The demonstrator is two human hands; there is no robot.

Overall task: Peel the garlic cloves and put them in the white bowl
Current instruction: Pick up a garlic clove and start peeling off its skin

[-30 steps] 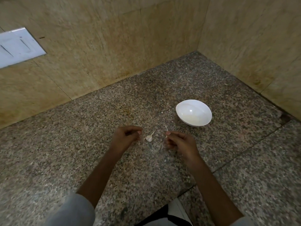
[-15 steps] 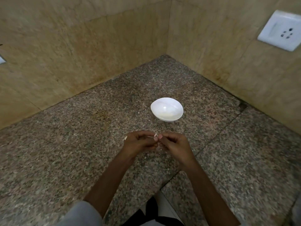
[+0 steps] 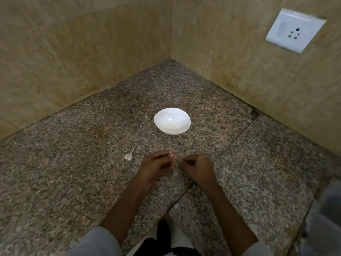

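Just left of the fingers of the left hand (image 3: 156, 167) lies the garlic clove (image 3: 128, 156) — they pinch a pale bit (image 3: 170, 154), probably peel. Right hand (image 3: 199, 167) curls, contents unseen; white bowl (image 3: 172, 121) beyond both — handy for dropping.

On counter (image 3: 73, 163), garlic clove (image 3: 128, 156); bowl (image 3: 171, 132) behind, rightward.

A garlic clove (image 3: 128, 156) (unpeeled) lies near white bowl (image 3: 172, 120).

A light grey left sleeve (image 3: 96, 241) and matching right sleeve (image 3: 258, 249) end near the elbows. Just right of the left sleeve shows black and white clothing (image 3: 162, 231), otherwise unclear.
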